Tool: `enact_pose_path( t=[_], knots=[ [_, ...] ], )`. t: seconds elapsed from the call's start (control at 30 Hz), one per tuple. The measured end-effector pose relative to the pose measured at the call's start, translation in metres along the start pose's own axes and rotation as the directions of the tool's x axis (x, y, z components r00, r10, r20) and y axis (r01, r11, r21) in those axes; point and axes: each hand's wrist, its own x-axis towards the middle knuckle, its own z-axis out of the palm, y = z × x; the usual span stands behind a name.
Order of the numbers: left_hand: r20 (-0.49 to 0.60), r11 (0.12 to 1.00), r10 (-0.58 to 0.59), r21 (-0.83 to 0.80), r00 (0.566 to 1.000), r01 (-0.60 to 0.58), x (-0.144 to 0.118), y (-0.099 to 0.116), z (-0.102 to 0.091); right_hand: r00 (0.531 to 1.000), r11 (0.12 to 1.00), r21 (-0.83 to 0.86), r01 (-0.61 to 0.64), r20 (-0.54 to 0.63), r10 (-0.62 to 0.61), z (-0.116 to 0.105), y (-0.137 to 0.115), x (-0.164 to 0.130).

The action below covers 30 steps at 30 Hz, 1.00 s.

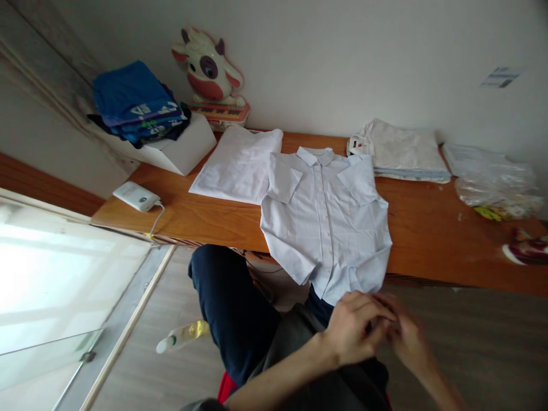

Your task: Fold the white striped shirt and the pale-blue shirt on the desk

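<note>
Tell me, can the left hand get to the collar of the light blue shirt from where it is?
Probably yes. The left hand is at the light blue shirt's hem beside the right hand, and nothing lies on the shirt between hem and collar, though it would mean reaching forward.

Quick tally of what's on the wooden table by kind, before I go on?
Spread button shirts: 1, pale blue shirt, with both hands at its lower edge, left hand, right hand
Folded white garments: 1
Cloth stacks: 2, blue, cream
White boxes: 1
Cow toys: 1
White devices: 1
Plastic bags: 1
Total: 8
</note>
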Motion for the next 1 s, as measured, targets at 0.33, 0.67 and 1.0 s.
enact_pose_path(
  t=[0.33, 0.67, 1.0],
  knots=[
    [-0.2, 0.744, -0.124, 0.63, 0.972, 0.225, -0.006, -0.039, -0.175, 0.942, 0.95, -0.228, 0.212, 0.306, -0.137, 0.013, 0.027, 0.098],
    [-0.255, 0.92, -0.023, 0.372, 0.967, 0.12, -0.062, -0.053, -0.279, 0.998, 0.949, 0.308, -0.059, 0.044, 0.048, -0.066, 0.122, 0.049],
    [-0.315, 0.861, -0.012, 0.48, 0.949, 0.17, -0.112, -0.053, -0.265, 0.972, 0.993, -0.053, 0.106, 0.218, -0.092, -0.056, 0.116, 0.027]
  ],
)
